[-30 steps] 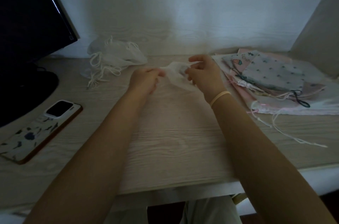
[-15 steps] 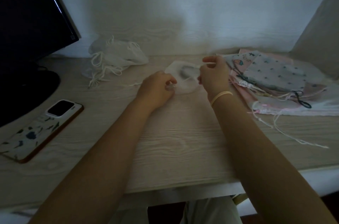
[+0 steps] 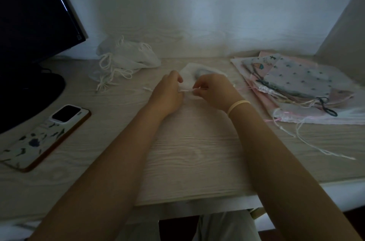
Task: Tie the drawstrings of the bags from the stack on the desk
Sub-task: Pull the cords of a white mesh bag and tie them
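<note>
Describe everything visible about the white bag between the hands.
The white bag is small, of thin, soft cloth, lying flat and crumpled on the desk at mid-back. A greyish patch shows through it. Its near edge is hidden behind the left hand and right hand, which pinch a pale drawstring stretched between them.

A small white bag (image 3: 190, 74) lies flat on the desk (image 3: 197, 151), at the middle toward the back edge, with a greyish blur on its upper face that cannot be made out in the dim light. Its pale drawstring (image 3: 186, 90) runs along the near edge of the bag, apparently pulled taut. The stack of bags (image 3: 296, 86) lies flat at the right side of the desk: patterned grey fabric on top, pink and white layers beneath, overlapping unevenly. Thin white and pink cords (image 3: 308, 142) trail loose from the stack's near edge across the desk; a dark cord (image 3: 325, 107) loops on its near right part.
</note>
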The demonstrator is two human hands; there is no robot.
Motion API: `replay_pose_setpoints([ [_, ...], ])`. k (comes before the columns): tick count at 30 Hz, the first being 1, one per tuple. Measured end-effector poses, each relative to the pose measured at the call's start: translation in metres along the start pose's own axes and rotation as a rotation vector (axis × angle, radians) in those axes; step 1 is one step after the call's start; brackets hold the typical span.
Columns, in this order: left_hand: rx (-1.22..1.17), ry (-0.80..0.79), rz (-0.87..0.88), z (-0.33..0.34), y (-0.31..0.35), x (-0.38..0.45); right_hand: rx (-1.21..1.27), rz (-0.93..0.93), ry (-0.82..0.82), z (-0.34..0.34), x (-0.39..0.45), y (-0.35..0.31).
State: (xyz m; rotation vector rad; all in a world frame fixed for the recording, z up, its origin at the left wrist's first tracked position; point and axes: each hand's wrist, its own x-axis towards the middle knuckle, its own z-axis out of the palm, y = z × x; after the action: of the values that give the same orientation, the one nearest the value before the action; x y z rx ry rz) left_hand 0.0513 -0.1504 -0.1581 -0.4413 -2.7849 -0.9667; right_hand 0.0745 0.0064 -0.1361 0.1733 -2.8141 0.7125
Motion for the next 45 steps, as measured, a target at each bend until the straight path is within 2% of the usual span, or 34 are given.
replay_pose_setpoints([
  [4, -0.074, -0.078, -0.111, -0.013, 0.006, 0.0, 0.004, 0.018, 0.006, 0.001, -0.001, 0.0],
  [8, -0.511, -0.051, -0.152, -0.018, 0.015, 0.0, 0.018, 0.058, 0.02, 0.001, 0.0, 0.001],
  [12, -0.806, -0.139, -0.094, -0.011, 0.015, 0.001, 0.131, 0.014, -0.009, 0.003, -0.001, 0.0],
  [16, -0.787, -0.038, -0.111, -0.006, 0.008, 0.0, 0.222, 0.003, -0.031, 0.0, 0.0, -0.001],
  [18, -0.669, 0.018, -0.105, -0.007, 0.003, 0.002, 0.48, 0.05, -0.002, -0.004, 0.0, -0.001],
  [21, -0.462, -0.047, -0.08, -0.009, 0.006, 0.003, 0.913, 0.116, 0.045, -0.006, 0.0, -0.002],
  [26, -0.355, -0.156, 0.025, -0.009, 0.014, -0.002, 1.276, 0.055, 0.1, -0.007, 0.001, 0.0],
  [27, -0.392, -0.155, 0.001, -0.01, 0.014, -0.003, 1.228, 0.051, 0.151, -0.007, 0.001, 0.002],
  [30, -0.619, -0.182, -0.11, -0.011, 0.011, -0.001, 0.86, 0.052, 0.288, -0.005, 0.003, 0.003],
  [35, -0.803, -0.183, -0.245, -0.012, 0.009, 0.004, 0.453, -0.074, 0.1, 0.004, 0.001, -0.004],
  [40, -0.806, -0.191, -0.267, -0.011, 0.007, 0.006, 0.358, -0.037, 0.134, 0.001, 0.002, -0.004],
  [45, -0.78, -0.122, -0.213, -0.011, 0.005, 0.004, 0.231, -0.037, 0.044, 0.002, 0.003, 0.004],
])
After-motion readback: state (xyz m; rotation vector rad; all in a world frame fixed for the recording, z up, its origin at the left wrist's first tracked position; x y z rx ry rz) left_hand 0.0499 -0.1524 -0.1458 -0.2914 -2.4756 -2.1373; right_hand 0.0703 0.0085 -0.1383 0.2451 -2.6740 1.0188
